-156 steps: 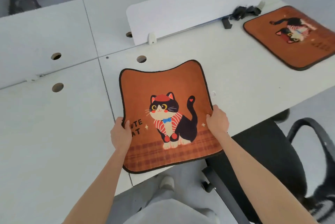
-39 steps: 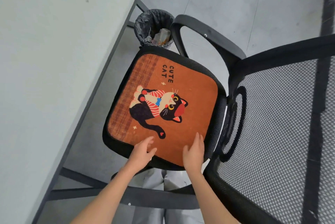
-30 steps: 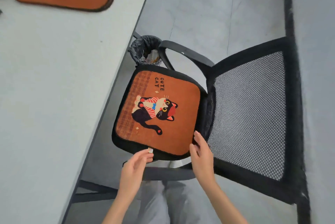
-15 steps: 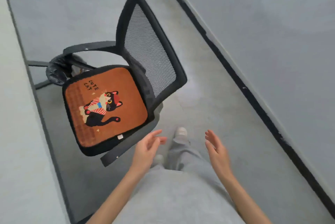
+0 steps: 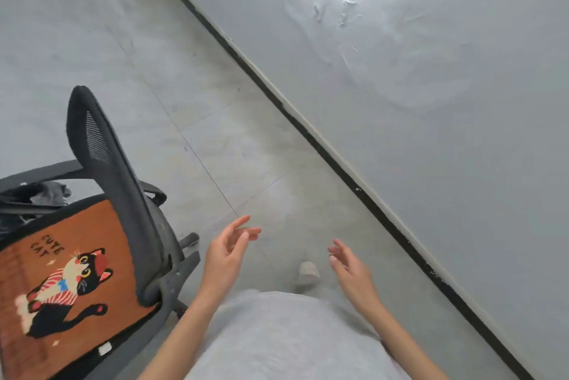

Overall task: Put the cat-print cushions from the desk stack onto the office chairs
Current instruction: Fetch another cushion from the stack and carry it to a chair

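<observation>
A cat-print cushion (image 5: pixel 70 281) lies flat on the office chair (image 5: pixel 123 195) seat at left. Left hand (image 5: pixel 226 256) and right hand (image 5: pixel 351 272) hover empty, fingers loosely spread, over grey floor (image 5: pixel 215 102) beside a black skirting strip (image 5: pixel 338 164).

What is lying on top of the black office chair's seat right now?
An orange cat-print cushion with "CUTE CAT" lettering lies flat on the black mesh-backed office chair, covering the seat except a black rim. The seat surface beneath is hidden. Both hands, left hand and right hand, are off it.
</observation>
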Motion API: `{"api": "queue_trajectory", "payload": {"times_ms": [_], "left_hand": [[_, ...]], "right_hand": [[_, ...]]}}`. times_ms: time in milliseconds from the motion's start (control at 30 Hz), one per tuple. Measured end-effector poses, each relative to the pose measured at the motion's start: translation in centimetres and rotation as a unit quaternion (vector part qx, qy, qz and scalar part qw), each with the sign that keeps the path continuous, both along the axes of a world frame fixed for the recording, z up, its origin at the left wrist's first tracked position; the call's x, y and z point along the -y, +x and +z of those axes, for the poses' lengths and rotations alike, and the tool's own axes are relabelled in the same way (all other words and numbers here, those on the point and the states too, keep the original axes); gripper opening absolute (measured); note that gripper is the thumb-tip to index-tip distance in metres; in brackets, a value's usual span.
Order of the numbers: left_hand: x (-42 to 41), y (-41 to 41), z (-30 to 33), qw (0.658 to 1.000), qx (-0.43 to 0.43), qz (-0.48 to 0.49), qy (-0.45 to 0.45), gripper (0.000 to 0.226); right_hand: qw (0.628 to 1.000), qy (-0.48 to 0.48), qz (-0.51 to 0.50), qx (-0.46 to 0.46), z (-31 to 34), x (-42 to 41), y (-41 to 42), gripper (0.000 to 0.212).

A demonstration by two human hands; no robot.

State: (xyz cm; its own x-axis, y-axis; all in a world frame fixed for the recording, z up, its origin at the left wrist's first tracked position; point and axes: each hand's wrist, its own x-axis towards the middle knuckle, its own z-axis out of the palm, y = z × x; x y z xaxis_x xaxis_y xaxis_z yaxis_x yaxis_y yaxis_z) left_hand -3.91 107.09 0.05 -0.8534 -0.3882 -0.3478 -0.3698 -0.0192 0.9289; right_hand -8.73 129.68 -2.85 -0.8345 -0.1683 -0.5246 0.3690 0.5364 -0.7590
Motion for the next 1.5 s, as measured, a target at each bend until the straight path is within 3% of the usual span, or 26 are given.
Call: {"api": "queue_trajectory", "payload": {"times_ms": [233, 400, 700, 867, 967, 1100, 1333, 1500], "left_hand": [[1.3, -5.8, 0.1, 0.983, 0.039, 0.177, -0.011, 0.026], [6.7, -12.5, -1.9, 0.962, 0.033, 0.272, -0.002, 0.026], [27.4, -28.9, 1.5, 0.946, -0.04, 0.319, -0.033, 0.025], [39.0, -34.1, 3.4, 0.927, -0.061, 0.366, -0.055, 0.025], [45.6, -35.2, 2.3, 0.908, -0.058, 0.411, -0.055, 0.022], [53.5, -34.8, -0.1, 0.863, -0.018, 0.502, -0.048, 0.023], [61.4, -31.4, -0.8, 0.717, 0.042, 0.696, -0.015, 0.024], [69.4, -29.5, -2.3, 0.614, 0.04, 0.788, -0.006, 0.024]], "right_hand": [[0.979, -0.084, 0.16, -0.098, 4.9, 9.4, -17.8, 0.036], [0.961, -0.094, 0.242, -0.097, 3.4, 18.4, -27.0, 0.037], [0.948, -0.03, 0.312, -0.051, 2.2, 32.0, -40.0, 0.038], [0.951, -0.037, 0.306, -0.034, 2.0, 42.1, -46.7, 0.036], [0.933, -0.029, 0.357, -0.043, 1.2, 51.1, -49.8, 0.033], [0.871, -0.042, 0.486, -0.056, 0.5, 66.6, -52.6, 0.034], [0.698, -0.126, 0.702, -0.065, 5.6, 95.0, -49.2, 0.036], [0.638, -0.167, 0.75, -0.049, 5.9, 110.2, -44.2, 0.036]]}}
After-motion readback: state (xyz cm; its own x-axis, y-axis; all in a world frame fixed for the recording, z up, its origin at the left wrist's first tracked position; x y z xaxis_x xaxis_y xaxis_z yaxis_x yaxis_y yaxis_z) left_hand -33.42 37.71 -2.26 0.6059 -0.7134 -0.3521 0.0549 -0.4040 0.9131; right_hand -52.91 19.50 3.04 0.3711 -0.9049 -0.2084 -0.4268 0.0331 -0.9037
